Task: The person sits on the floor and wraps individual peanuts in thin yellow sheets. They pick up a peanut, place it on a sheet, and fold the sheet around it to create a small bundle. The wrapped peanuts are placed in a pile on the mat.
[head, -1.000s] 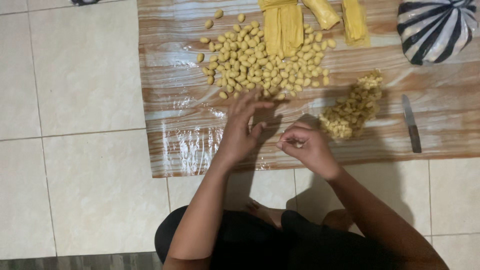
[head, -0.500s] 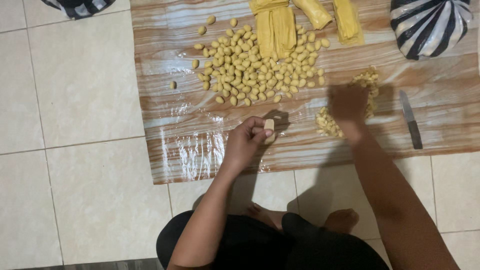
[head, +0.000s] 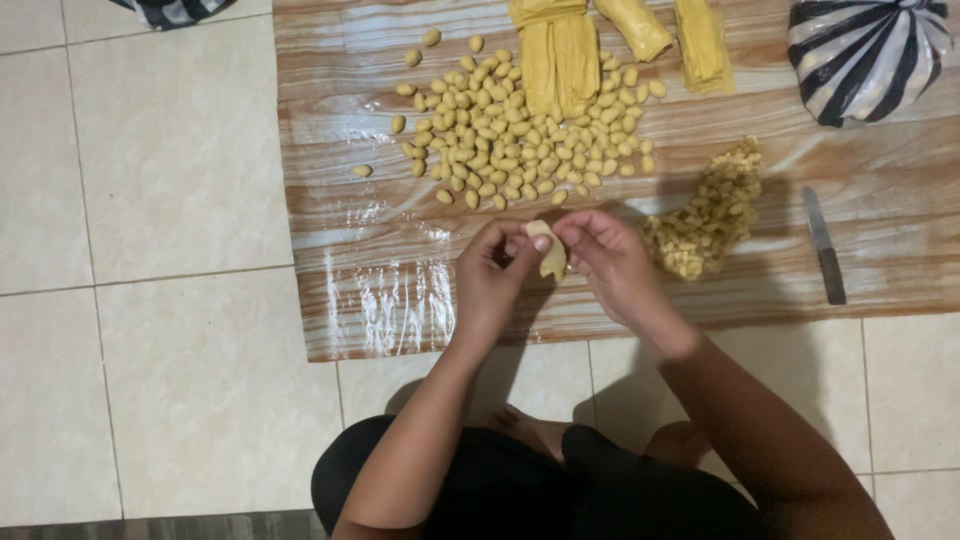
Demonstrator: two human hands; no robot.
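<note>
Both hands meet over the near part of a wood-patterned plastic sheet [head: 360, 290] laid on the floor. My left hand [head: 492, 275] and my right hand [head: 608, 262] pinch a small pale yellow piece of dough [head: 549, 252] between their fingertips. Just beyond them lies a spread of several small folded yellow dough pieces [head: 510, 130]. To the right of my right hand sits a heap of small cut dough squares [head: 708, 215].
Yellow dough strips [head: 560, 45] lie at the sheet's far edge. A knife [head: 824, 246] rests on the sheet at the right. A black-and-white striped bag [head: 865, 55] stands at the far right. Pale floor tiles [head: 140, 200] surround the sheet.
My right hand came back from the heap of cut squares to my left hand, and both now hold the dough piece together.
</note>
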